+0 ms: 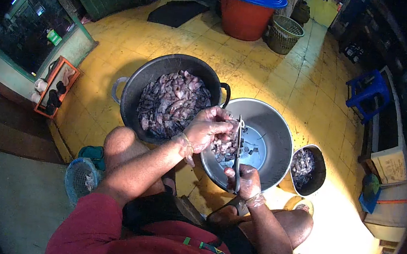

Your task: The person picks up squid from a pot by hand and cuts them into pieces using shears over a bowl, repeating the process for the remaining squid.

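My right hand, in a clear plastic glove, is closed round the handles of a pair of scissors. The scissors' long blades point away from me over a grey metal basin. At the blade tips my left hand, also gloved, pinches a small pale piece of seafood that looks like squid; most of it is hidden by the fingers. In the basin lie cut pieces and dark scraps in a little liquid. Beyond my left forearm a large dark pot holds a heap of greyish-pink seafood.
A smaller pot with more seafood stands right of the basin. By my left knee is a blue mesh basket. Farther off are a red tub with a blue lid, a woven-look basket, a blue stool and an orange rack.
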`<state>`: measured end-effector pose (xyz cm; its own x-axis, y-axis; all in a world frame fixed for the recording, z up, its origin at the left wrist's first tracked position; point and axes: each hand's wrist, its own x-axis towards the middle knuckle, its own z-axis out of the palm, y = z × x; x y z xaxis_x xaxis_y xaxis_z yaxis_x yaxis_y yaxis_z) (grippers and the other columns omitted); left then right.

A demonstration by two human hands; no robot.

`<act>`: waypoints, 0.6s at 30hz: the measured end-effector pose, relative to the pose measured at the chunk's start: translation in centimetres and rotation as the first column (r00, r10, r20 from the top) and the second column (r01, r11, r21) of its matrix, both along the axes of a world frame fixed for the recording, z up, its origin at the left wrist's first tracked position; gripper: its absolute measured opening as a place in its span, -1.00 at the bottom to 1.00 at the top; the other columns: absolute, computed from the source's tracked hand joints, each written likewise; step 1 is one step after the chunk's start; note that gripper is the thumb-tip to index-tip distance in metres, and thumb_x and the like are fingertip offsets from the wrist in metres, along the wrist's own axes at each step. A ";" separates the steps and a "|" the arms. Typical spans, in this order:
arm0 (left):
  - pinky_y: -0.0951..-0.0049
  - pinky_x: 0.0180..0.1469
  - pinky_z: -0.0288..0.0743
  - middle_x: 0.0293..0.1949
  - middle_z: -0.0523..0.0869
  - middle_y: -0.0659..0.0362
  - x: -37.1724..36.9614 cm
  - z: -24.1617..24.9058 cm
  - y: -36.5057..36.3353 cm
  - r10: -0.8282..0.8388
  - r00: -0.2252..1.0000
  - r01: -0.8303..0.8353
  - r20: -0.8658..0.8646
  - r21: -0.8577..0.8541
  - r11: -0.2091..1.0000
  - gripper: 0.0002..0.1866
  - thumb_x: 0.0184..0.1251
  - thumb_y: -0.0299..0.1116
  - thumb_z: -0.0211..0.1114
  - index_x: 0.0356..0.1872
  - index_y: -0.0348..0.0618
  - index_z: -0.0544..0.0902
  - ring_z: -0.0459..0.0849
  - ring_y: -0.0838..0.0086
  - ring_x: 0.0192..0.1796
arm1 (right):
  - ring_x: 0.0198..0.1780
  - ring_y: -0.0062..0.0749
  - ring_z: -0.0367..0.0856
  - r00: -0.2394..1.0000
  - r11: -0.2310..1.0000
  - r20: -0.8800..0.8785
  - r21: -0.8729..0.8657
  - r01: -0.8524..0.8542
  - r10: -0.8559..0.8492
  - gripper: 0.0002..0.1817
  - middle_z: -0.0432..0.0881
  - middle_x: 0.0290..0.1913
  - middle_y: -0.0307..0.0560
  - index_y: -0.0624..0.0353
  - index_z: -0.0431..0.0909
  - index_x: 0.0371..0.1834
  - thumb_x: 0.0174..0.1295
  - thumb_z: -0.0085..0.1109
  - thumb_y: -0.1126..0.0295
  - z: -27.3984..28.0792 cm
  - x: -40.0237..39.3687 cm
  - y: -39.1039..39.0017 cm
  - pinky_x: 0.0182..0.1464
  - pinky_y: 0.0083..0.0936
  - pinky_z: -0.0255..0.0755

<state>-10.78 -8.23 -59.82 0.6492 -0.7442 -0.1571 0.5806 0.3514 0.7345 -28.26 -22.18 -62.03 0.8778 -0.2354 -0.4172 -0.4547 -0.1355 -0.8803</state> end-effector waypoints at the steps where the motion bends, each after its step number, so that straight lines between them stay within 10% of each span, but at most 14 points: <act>1: 0.51 -0.27 0.67 -0.19 0.70 0.04 0.0 0.0 0.0 0.000 1.000 0.000 -0.001 0.002 1.000 -0.84 0.29 -0.62 0.25 -0.16 -0.23 0.52 0.71 0.44 -0.23 | -0.58 -0.58 0.49 1.000 0.994 -0.022 0.105 -0.005 0.007 -0.57 0.58 -0.63 -0.16 0.34 0.64 -0.41 0.14 0.41 0.09 0.4 0.0 0.0 -0.52 -0.52 0.38; 7: 0.52 -0.36 0.60 -0.29 0.64 0.12 -0.3 -0.2 -0.4 -0.214 0.940 0.154 0.265 0.230 0.961 -0.81 0.16 -0.66 0.30 -0.29 -0.20 0.48 0.67 0.49 -0.32 | -0.63 -0.56 0.51 0.999 0.954 0.021 0.298 0.019 -0.027 -0.62 0.56 -0.62 -0.18 0.33 0.60 -0.41 0.20 0.37 0.16 1.0 -0.1 0.1 -0.59 -0.59 0.37; 18: 0.51 -0.28 0.61 -0.25 0.71 0.07 -0.2 -0.7 -0.3 -0.010 0.997 0.006 0.071 0.051 0.999 -0.87 0.27 -0.58 0.30 -0.28 -0.18 0.51 0.69 0.48 -0.29 | -0.51 -0.54 0.54 0.995 0.980 0.101 0.195 -0.028 0.008 -0.46 0.57 -0.55 -0.18 0.37 0.58 -0.36 0.18 0.33 -0.04 0.2 0.0 -0.2 -0.45 -0.55 0.43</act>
